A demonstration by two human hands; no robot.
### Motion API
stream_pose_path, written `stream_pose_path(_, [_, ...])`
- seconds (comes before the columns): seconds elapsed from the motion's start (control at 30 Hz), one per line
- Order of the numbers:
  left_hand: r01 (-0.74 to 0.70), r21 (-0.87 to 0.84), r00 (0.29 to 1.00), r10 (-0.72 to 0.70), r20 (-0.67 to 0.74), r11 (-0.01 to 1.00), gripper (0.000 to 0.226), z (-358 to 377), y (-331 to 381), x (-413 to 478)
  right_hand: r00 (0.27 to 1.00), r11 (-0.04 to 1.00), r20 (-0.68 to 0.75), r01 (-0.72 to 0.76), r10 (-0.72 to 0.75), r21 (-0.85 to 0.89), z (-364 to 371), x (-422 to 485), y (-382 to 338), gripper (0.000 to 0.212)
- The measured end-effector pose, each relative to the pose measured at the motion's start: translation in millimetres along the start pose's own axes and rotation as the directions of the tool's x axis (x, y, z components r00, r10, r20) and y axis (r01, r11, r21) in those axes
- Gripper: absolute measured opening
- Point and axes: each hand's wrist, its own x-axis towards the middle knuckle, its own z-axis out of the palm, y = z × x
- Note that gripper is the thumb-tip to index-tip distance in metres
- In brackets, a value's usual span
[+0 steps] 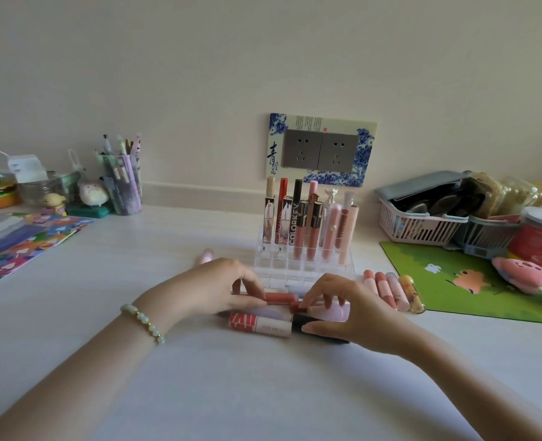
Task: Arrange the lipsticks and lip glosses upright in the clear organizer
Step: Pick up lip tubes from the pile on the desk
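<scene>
The clear organizer (304,275) stands mid-table with several lipsticks and lip glosses (301,224) upright in its back rows. In front of it lies a pile of tubes. My left hand (218,288) pinches a red-brown lip gloss (279,297) lying flat in the pile. My right hand (352,310) has its fingers curled over the same pile, touching a pale pink tube (330,313) and a black tube (311,324). A red-and-white gloss (260,324) lies nearest me. Several more glosses (393,291) lie to the right of the organizer.
A green mat (473,281) with a pink plush lies at right, behind it pink and grey baskets (422,224). A pen cup (123,183), small figures and colourful papers (24,243) occupy the left. A pink tube (206,256) lies behind my left hand.
</scene>
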Motion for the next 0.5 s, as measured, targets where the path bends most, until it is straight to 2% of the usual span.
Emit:
stream_pose_path(0.1, [-0.034,0.060,0.998,0.037,-0.050,0.998,0.020,3.5,-10.9,4.7,0.999,0.999,-0.011,0.042,-0.042,-0.006,8.6,5.3,0.6,0.025])
stream_pose_path(0.23, [-0.069,0.063,0.994,0.074,-0.083,0.996,0.019,0.9,-8.2,4.9,0.998,0.998,-0.022,0.066,-0.066,0.007,17.0,9.2,-3.2,0.025])
stream_pose_path(0.5, [-0.037,0.069,0.999,0.036,0.016,0.997,0.019,0.2,-27.5,7.5,0.996,0.997,-0.057,0.059,-0.061,-0.040,29.8,11.9,-4.6,0.022])
